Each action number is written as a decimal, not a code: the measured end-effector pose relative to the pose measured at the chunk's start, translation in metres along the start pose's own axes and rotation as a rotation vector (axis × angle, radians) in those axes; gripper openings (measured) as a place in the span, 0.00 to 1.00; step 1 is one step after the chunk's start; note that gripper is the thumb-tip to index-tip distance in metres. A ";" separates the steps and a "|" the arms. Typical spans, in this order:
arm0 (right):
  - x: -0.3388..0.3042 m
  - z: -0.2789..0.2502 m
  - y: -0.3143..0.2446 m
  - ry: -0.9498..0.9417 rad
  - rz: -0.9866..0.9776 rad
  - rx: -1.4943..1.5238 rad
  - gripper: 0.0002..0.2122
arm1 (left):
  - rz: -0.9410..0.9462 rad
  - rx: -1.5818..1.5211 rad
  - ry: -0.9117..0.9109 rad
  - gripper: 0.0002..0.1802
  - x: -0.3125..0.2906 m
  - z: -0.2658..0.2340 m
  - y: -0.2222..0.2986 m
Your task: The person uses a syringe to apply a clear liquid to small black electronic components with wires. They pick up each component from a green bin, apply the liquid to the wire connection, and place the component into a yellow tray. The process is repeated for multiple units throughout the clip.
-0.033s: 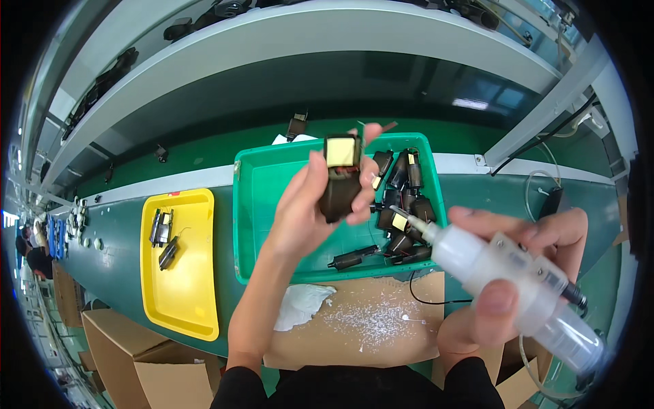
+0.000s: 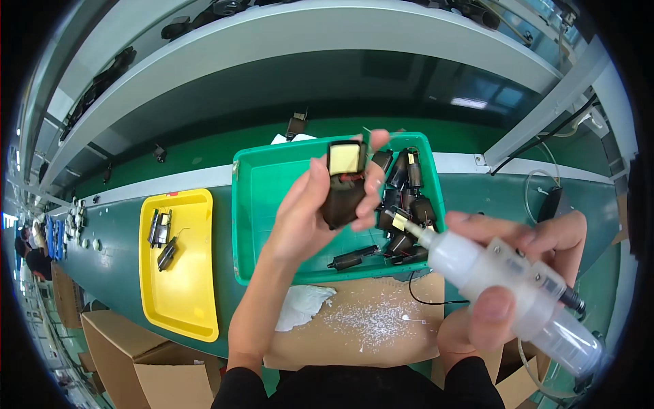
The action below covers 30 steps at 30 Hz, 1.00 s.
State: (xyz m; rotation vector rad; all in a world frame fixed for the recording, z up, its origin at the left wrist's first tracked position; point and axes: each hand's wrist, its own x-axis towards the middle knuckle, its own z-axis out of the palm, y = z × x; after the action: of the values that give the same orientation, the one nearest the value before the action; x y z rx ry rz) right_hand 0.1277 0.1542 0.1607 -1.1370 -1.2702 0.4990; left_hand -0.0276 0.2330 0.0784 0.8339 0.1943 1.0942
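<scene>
My left hand (image 2: pixel 298 217) is closed around a black electronic part (image 2: pixel 342 204) and holds it up over the green tray. A pale yellow square pad (image 2: pixel 345 158) shows at the part's upper end, with thin red wires just below it. My right hand (image 2: pixel 493 315) grips a translucent glue dispenser bottle (image 2: pixel 487 273), thumb on the near side and fingers on the far side. Its thin nozzle (image 2: pixel 403 223) points up and left, apart from the held part. Behind the nozzle, the green tray (image 2: pixel 259 273) has a pile of similar black parts (image 2: pixel 409 198) on its right side.
A yellow tray (image 2: pixel 178 300) with a few black parts stands on the left. Brown cardboard (image 2: pixel 354 347) near me carries white granules and a crumpled white cloth (image 2: pixel 301 305). Cardboard boxes (image 2: pixel 174 382) sit below the bench edge. A cable (image 2: pixel 436 302) runs toward the dispenser.
My left hand has tilted the black part slightly and lowered it a little to the right. The dispenser's nozzle has shifted slightly left and down.
</scene>
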 end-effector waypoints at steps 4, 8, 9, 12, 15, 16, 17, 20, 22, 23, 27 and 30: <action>-0.007 0.013 -0.001 -0.030 0.067 0.052 0.28 | -0.065 0.109 -0.136 0.43 -0.007 0.002 0.006; -0.007 0.016 0.004 -0.100 0.068 0.120 0.26 | -0.083 0.251 -0.068 0.45 -0.015 0.000 0.007; -0.007 0.017 0.005 -0.099 0.055 0.142 0.25 | -0.072 0.265 -0.064 0.46 -0.015 0.001 0.007; -0.007 0.024 0.014 -0.135 -0.037 0.206 0.24 | -0.047 0.302 -0.044 0.46 -0.018 0.000 0.011; -0.004 0.020 0.020 -0.173 -0.189 0.211 0.22 | -0.041 0.291 -0.071 0.45 -0.016 0.005 0.014; -0.004 0.017 0.021 -0.196 -0.201 0.195 0.22 | -0.040 0.286 -0.079 0.44 -0.016 0.004 0.014; -0.003 0.014 0.022 -0.220 -0.213 0.179 0.22 | -0.039 0.273 -0.084 0.44 -0.017 0.003 0.014; -0.004 0.017 0.023 -0.223 -0.214 0.192 0.22 | -0.032 0.224 -0.101 0.41 -0.017 0.002 0.014; -0.005 0.019 0.023 -0.222 -0.204 0.219 0.22 | -0.013 0.191 -0.118 0.39 -0.016 0.002 0.011; -0.005 0.019 0.023 -0.231 -0.199 0.231 0.22 | -0.010 0.170 -0.124 0.38 -0.016 0.002 0.011; -0.007 0.018 0.018 -0.240 -0.131 0.270 0.22 | -0.021 0.095 -0.135 0.36 -0.015 0.004 0.012; -0.008 0.019 0.018 -0.250 -0.115 0.271 0.23 | -0.021 0.085 -0.141 0.34 -0.015 0.002 0.012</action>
State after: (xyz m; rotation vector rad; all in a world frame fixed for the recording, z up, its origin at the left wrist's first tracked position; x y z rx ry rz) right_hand 0.1128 0.1629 0.1392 -0.7874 -1.4240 0.7198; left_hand -0.0418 0.2217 0.0839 0.9800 0.1313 1.0088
